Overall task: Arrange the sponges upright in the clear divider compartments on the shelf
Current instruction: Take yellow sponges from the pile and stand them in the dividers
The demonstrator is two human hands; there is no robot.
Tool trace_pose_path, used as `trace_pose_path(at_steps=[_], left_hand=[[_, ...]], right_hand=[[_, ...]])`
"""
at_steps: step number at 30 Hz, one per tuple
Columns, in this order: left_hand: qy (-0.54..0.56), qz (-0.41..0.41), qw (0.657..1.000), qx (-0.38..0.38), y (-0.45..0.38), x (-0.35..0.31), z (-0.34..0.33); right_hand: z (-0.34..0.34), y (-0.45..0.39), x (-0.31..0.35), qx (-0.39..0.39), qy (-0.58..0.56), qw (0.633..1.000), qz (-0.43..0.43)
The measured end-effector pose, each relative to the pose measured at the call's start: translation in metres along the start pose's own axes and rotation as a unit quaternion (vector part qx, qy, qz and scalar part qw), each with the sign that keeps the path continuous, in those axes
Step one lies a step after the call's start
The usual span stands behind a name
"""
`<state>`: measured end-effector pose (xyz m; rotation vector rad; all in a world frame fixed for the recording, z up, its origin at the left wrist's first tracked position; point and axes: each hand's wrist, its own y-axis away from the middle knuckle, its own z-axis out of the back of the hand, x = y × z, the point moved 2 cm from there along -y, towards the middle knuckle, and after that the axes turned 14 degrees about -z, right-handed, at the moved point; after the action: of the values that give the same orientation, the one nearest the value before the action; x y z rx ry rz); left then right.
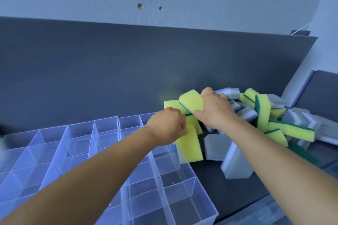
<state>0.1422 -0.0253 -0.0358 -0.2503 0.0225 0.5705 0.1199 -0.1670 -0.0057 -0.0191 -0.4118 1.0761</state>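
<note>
Two hands (167,126) reach in. Roughly eight yellow sponges (190,144) and about ten grey sponges (236,164) lie heaped, overlap blurring the count. Three clear divider trays (184,193) show.

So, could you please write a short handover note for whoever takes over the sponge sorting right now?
Left hand: closed on a yellow sponge at the pile's left edge, beside the dividers.
Right hand: gripping a yellow-and-green sponge on top of the pile.
Sponge pile: yellow-green and grey sponges heaped loosely on the dark shelf, right of the clear dividers.
Done: nothing visible yet; every compartment in view looks empty.
Left: stand the two held sponges upright in compartments, then work through the whole pile, including the grey sponge in front of it.
</note>
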Motion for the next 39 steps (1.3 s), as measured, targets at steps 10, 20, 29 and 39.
trace_pose_path(at_steps=[10, 20, 29, 39], left_hand=[[0.016, 0.022, 0.997, 0.070, -0.001, -0.014, -0.008], [0.005, 0.039, 0.997, 0.069, 0.000, -0.025, -0.013], [-0.035, -0.020, 0.996, 0.082, -0.009, -0.038, -0.019], [-0.051, -0.054, 0.989, 0.125, -0.019, -0.038, -0.020]], right_hand=[[0.014, 0.011, -0.008, -0.022, -0.058, 0.998, 0.001], [0.009, 0.028, -0.031, 0.021, -0.119, 0.993, -0.008], [0.006, 0.026, -0.039, 0.012, -0.160, 0.987, -0.007], [0.001, 0.016, -0.047, 0.009, -0.255, 0.966, -0.032]])
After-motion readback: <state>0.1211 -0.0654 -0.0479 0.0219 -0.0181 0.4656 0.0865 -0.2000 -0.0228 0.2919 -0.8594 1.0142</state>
